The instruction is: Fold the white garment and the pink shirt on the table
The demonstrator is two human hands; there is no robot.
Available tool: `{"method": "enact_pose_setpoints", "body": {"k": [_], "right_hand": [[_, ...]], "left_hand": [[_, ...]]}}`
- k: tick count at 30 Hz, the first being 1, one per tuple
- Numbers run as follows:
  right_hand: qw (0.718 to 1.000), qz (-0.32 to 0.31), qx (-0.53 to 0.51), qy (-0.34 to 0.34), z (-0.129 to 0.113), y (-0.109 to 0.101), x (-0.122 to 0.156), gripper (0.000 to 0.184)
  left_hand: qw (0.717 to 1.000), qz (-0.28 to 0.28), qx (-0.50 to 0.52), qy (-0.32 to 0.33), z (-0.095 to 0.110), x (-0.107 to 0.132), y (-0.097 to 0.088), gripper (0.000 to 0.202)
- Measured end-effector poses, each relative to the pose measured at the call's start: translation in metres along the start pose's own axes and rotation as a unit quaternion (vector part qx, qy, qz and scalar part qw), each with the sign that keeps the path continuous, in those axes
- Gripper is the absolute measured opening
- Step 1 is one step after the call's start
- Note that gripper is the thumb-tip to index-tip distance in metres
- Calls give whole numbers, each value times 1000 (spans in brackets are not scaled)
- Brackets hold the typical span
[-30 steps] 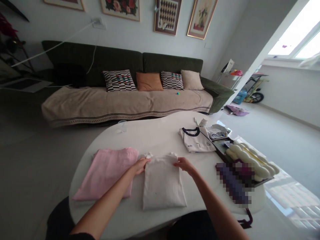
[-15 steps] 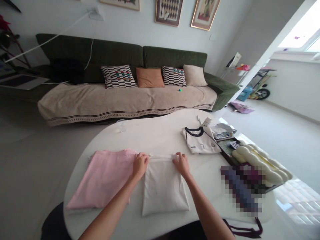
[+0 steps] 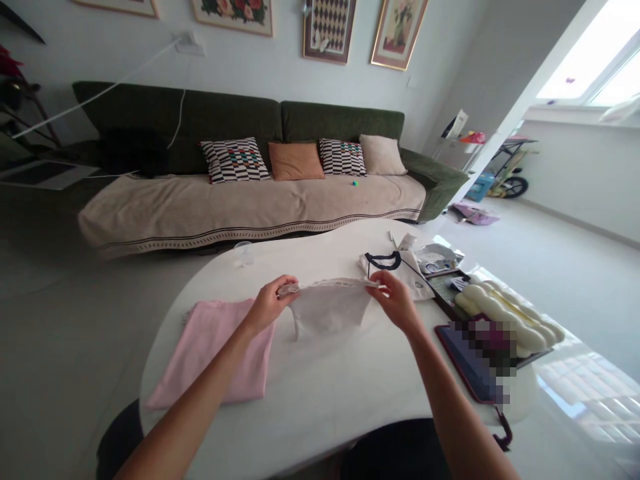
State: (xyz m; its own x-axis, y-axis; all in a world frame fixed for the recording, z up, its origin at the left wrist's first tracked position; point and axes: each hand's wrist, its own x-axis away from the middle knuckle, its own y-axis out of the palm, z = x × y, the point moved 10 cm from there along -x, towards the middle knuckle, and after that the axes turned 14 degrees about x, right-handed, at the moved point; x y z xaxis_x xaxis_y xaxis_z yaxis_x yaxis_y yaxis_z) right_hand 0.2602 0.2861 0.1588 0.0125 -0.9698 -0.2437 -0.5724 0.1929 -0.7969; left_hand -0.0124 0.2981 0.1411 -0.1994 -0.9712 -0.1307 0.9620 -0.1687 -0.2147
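Note:
A white folded garment [image 3: 330, 310] hangs between my two hands, raised off the table with its lower part drooping toward the surface; its exact kind does not show. My left hand [image 3: 273, 301] pinches its upper left corner, and my right hand [image 3: 393, 297] pinches the upper right one. Below my left forearm lies a folded pink cloth [image 3: 220, 347], flat on the table. Just beyond my right hand is a folded white shirt [image 3: 407, 272] with a dark neckband, partly covered by that hand and the garment.
The white table [image 3: 340, 393] has a rounded edge. A clear cup [image 3: 243, 253] stands at its far left. On the right are a tray [image 3: 443, 300] with a cream puffy item [image 3: 500, 313] and a dark flat case [image 3: 463, 360]. A green sofa [image 3: 240, 120] stands behind.
Both hands have lifted the white garment off the table and moved it up and away from me, spreading apart. The view has shifted slightly; the pink cloth stays in place.

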Motion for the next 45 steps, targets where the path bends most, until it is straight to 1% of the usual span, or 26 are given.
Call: {"method": "enact_pose_setpoints", "body": {"k": [2,3,4,6,8,10,12,14,16,18,19,20,22,23,26,28,29,31,32,33,35,37,38,42,43,45], "right_hand": [[999,37,-7,-28,-10,-24,23,13],[998,48,-4,-36,-10,-30,36,11],[998,49,2,-43,-8,-31,51,7],[998,27,23,-53,0,-19,81,7],[997,-8,51,-54,9,6,109,19],[995,-27,82,-41,10,36,130,35],[993,-33,109,-27,-4,70,143,45],[990,-49,128,-34,-33,109,149,45],[985,-77,142,-59,-68,148,151,43],[979,-104,157,-78,-91,175,154,40],[976,-114,164,-83,-95,182,157,36],[974,-123,172,-85,-95,184,160,30],[970,-136,186,-84,-80,177,168,17],[968,-140,194,-80,-66,169,170,14],[963,-145,222,-58,-16,140,166,21],[959,-137,245,-32,17,122,149,23],[958,-131,255,-19,31,115,137,24],[956,-118,270,6,50,107,111,25],[955,-111,276,17,55,106,100,24],[954,-104,281,29,59,105,91,25],[952,-87,287,52,60,107,82,29],[952,-74,290,69,59,114,87,38],[952,-74,288,71,57,120,92,42],[956,-107,271,44,55,147,107,52],[957,-117,264,31,56,151,105,52],[960,-132,248,4,57,153,95,51]], "left_hand": [[998,-32,-4,56,32,19,4,23],[995,-55,-16,76,41,30,10,21],[992,-82,-35,86,42,42,17,21],[982,-151,-84,71,26,67,36,29],[964,-237,-116,36,-3,89,60,43],[948,-284,-142,18,-30,96,79,55],[946,-268,-180,29,-47,79,92,49],[948,-222,-225,41,-60,48,101,38],[945,-197,-259,31,-74,16,110,37],[939,-182,-291,17,-87,-6,114,35],[936,-176,-305,13,-92,-12,112,35],[932,-170,-319,13,-94,-13,109,34],[926,-160,-341,25,-94,-5,100,33],[923,-155,-350,33,-92,4,94,32],[915,-146,-372,51,-85,45,84,30],[911,-144,-381,61,-79,76,90,30],[911,-149,-377,69,-76,91,97,30],[917,-162,-354,84,-70,111,117,29],[923,-164,-337,87,-67,116,126,30],[930,-159,-321,86,-65,116,133,32],[942,-133,-300,76,-65,107,137,40],[947,-116,-292,65,-71,91,137,48],[947,-122,-292,62,-76,83,139,51],[934,-174,-313,20,-102,66,151,60],[932,-169,-320,5,-108,65,153,61],[935,-137,-327,-18,-112,67,153,63]]}}
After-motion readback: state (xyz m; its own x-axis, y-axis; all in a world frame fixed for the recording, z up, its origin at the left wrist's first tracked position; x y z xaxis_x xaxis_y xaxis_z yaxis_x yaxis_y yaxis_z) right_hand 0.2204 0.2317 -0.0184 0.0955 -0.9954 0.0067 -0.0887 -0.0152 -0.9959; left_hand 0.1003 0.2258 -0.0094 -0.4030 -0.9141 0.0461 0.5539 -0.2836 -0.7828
